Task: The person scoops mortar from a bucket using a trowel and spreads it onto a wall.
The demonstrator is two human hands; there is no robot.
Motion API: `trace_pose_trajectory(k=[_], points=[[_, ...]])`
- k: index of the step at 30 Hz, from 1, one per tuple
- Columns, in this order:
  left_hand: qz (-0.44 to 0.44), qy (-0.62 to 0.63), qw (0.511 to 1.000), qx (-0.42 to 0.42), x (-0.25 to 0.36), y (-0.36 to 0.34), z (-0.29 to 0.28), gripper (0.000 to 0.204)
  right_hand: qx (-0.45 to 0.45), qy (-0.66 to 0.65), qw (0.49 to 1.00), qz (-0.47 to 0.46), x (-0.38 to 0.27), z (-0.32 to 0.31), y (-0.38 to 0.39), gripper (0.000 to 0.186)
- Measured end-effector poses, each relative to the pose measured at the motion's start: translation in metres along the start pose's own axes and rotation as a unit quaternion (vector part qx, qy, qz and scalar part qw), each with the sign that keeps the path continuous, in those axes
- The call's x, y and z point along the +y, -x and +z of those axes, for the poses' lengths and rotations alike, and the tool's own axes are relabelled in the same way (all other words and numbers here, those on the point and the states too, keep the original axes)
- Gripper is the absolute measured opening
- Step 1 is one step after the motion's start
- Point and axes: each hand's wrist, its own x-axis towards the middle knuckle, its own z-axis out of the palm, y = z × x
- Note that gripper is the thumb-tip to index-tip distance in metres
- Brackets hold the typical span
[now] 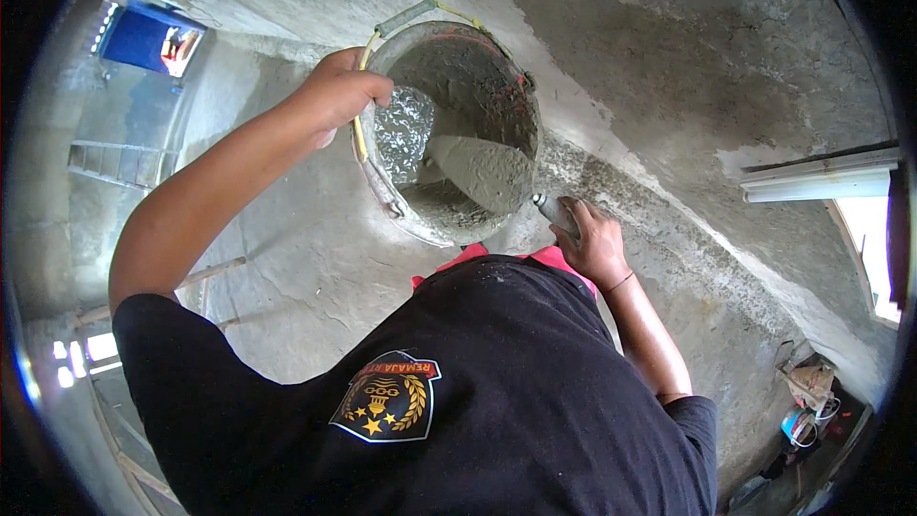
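A mortar-smeared bucket (pixel 457 59) is tilted in front of me, its mouth facing me. Its yellow handle (pixel 406 16), with a grey grip, lies against the far rim. My left hand (pixel 344 89) is closed over the bucket's left rim. In my right hand (pixel 592 241), fingers are wrapped round the grip of a trowel (pixel 482 170). The trowel's blade is inside the bucket, coated with grey mortar. Shiny water (pixel 403 134) glints on the left of the bucket's inside, and wet mortar clings to its wall. The bucket's underside is hidden.
A plaster wall with a dark damp patch (pixel 669 57) rises ahead and right. A white-framed opening (pixel 826 180) is at far right, a small pail (pixel 798 425) with clutter at lower right. Wooden poles (pixel 205 275) and a ladder-like frame (pixel 119 162) stand left.
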Motion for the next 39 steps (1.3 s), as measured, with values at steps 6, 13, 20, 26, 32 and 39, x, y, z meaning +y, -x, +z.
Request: trace_pose_trajectory(k=[6,13,20,26,32,39], points=[[-0.008,-0.053,0.998,-0.025,-0.003,-0.007,-0.001,0.027,-0.038,-0.055,0.993,0.095,-0.002,0.017,0.009,0.040],[-0.021,-0.104,0.994,-0.035,-0.015,-0.016,0.012,0.042,-0.051,-0.063,0.986,0.147,-0.005,0.033,0.022,0.041],[-0.027,-0.148,0.988,0.035,-0.020,-0.032,0.005,0.043,-0.027,-0.062,0.992,0.110,0.007,0.039,0.016,0.039],[0.104,-0.306,0.943,0.077,-0.009,-0.020,0.003,0.037,-0.050,-0.052,0.991,0.109,0.006,0.039,0.014,0.040],[0.048,-0.327,0.943,0.033,-0.003,-0.020,0.000,0.032,-0.048,-0.057,0.991,0.110,0.008,0.039,0.012,0.040],[0.040,-0.380,0.924,0.008,-0.005,-0.028,0.008,0.042,-0.055,-0.046,0.991,0.111,0.017,0.037,0.009,0.040]])
